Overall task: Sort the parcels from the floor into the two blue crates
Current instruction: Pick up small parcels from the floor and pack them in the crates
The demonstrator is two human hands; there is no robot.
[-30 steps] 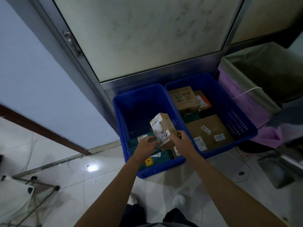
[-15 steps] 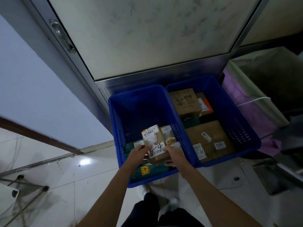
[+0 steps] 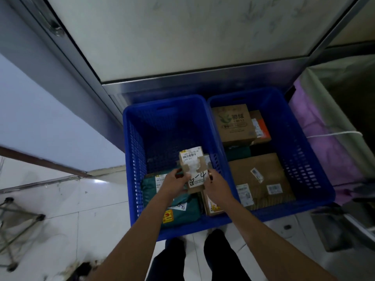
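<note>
Two blue crates stand side by side against a metal door: the left crate and the right crate. Both my hands hold a small brown cardboard parcel with a white label, low inside the left crate. My left hand grips its left side and my right hand grips its right side. Under it lie a green bag parcel and a small box. The right crate holds a large flat brown parcel and a printed carton.
A purple and grey lined bin stands right of the crates. A metal-framed door rises behind them. A folding stand's legs lie on the white tile floor at the left. My feet are just before the left crate.
Both hands have lowered the small parcel from above the crates' shared wall down into the left crate, turning its label upward. The view has moved closer.
</note>
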